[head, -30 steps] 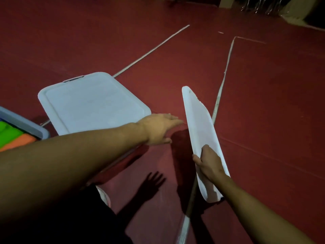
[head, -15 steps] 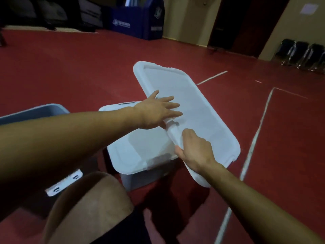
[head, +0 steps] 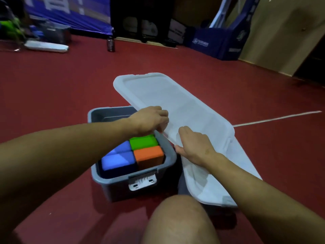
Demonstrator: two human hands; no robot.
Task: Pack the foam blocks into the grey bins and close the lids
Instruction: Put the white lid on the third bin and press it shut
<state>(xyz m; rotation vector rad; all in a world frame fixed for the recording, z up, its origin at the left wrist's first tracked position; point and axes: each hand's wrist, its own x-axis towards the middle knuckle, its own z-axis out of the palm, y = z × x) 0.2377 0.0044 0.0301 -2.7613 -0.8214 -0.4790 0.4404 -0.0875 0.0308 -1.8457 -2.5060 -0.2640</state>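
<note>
An open grey bin (head: 140,189) stands on the red floor in front of me. Inside it sit blue foam blocks (head: 117,160), a green block (head: 143,142) and an orange block (head: 149,154). A white lid (head: 175,101) hangs tilted in the air above the bin's right side. My left hand (head: 149,119) grips the lid's near edge with curled fingers. My right hand (head: 194,147) holds the same edge further right, thumb under it. Below the lid on the right is a second bin with its white lid (head: 216,187) on.
My bare knee (head: 179,219) rises at the bottom centre. At the back stand blue banners (head: 211,41), a dark bottle (head: 111,44) and a flat white object (head: 46,46) on the floor. A white floor line (head: 277,118) runs off to the right.
The view swung left from the closed bin to the open bin with blocks. Both hands carried the lid over with it; my left hand went from resting flat on it to gripping its edge.
</note>
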